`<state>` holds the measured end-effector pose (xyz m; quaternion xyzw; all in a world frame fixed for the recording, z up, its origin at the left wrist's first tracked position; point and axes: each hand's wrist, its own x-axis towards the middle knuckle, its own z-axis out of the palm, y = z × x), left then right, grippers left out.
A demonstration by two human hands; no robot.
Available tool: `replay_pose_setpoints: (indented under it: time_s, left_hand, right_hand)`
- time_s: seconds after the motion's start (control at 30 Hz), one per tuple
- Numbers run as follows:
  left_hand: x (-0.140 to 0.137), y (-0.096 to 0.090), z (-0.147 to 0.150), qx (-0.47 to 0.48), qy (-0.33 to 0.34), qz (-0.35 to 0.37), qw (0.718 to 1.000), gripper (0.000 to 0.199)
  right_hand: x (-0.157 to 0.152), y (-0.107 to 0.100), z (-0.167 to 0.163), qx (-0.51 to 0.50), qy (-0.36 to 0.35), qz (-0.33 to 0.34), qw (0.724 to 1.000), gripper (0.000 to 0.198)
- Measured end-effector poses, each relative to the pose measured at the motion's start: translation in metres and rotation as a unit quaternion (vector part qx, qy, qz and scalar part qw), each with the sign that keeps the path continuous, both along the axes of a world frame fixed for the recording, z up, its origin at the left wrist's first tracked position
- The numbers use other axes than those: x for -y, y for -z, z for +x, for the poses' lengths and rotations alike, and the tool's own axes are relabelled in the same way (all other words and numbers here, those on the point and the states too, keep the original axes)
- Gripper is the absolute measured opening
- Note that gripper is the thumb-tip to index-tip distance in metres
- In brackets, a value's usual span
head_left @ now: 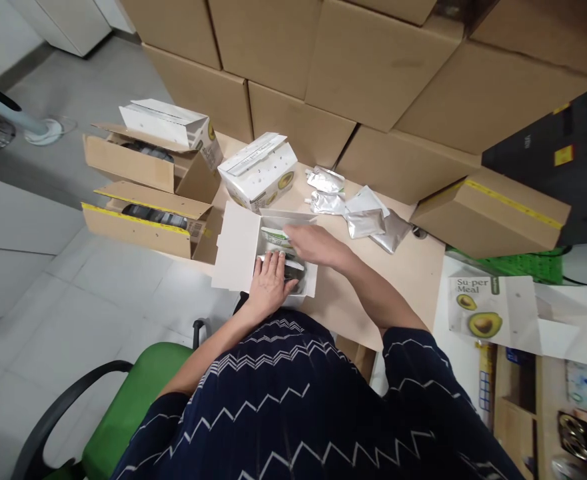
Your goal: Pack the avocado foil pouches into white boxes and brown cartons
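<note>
An open white box [236, 249] stands at the table's near edge in front of me, its side flap folded out to the left. My left hand [269, 285] lies over the contents with fingers stretched out and close together, pressing on dark packages [294, 271] inside. My right hand [309, 244] reaches in from the right, its fingers curled at the edge of a green-and-white packet [274, 235] at the back of the box. The right fingertips are partly hidden.
A closed white avocado-print box [259, 172] stands behind. Silver pouches [366, 224] lie to the right. Open brown cartons [138, 223] with dark contents are at the left. Stacked cartons [273, 40] wall off the back. A green chair [138, 393] is at lower left.
</note>
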<state>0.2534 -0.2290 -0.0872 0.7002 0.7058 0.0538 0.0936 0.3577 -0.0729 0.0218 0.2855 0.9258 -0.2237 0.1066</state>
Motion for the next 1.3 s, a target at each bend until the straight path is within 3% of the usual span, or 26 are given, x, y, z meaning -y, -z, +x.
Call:
replay_pose_setpoints:
  time_s: [0.23,0.47,0.83,0.9,0.97,1.07,1.13,1.2,1.23,1.3]
  left_hand:
    - [0.000,0.002,0.000,0.021,-0.016,0.017,1.000,0.073]
    - [-0.005,0.004,-0.001,0.051,-0.029,0.036,0.998,0.083]
    - [-0.019,0.006,-0.005,0.033,-0.030,0.015,0.999,0.085]
    - [-0.019,0.008,-0.005,0.032,-0.029,0.015,0.999,0.086]
    - [-0.019,0.010,-0.006,0.030,-0.027,0.013,0.999,0.085]
    - [-0.019,0.008,-0.005,0.020,-0.025,-0.002,0.999,0.082]
    - [-0.020,0.006,-0.004,0.015,-0.025,-0.014,0.999,0.081]
    - [-0.021,0.005,-0.003,0.013,-0.027,-0.023,0.999,0.080]
    - [-0.021,0.005,-0.003,0.013,-0.028,-0.025,0.999,0.080]
    - [-0.020,0.005,-0.003,0.011,-0.028,-0.022,0.999,0.080]
  right_hand:
    - [-0.028,0.023,-0.037,0.095,-0.079,-0.051,0.991,0.031]
    - [-0.027,0.047,-0.052,0.234,-0.146,-0.066,0.959,0.030]
    - [-0.022,0.045,-0.036,0.143,-0.113,-0.087,0.979,0.029]
    - [-0.021,0.035,-0.026,0.086,-0.112,-0.104,0.984,0.026]
    - [-0.023,0.022,-0.008,-0.014,-0.100,-0.163,0.981,0.024]
    - [-0.038,0.016,0.032,-0.196,-0.002,-0.298,0.934,0.027]
    - [-0.057,0.030,0.062,-0.290,0.158,-0.303,0.894,0.036]
    - [-0.080,0.059,0.087,-0.309,0.353,-0.195,0.861,0.042]
    - [-0.091,0.076,0.098,-0.275,0.438,-0.118,0.848,0.043]
    - [-0.110,0.109,0.115,-0.147,0.541,-0.002,0.828,0.055]
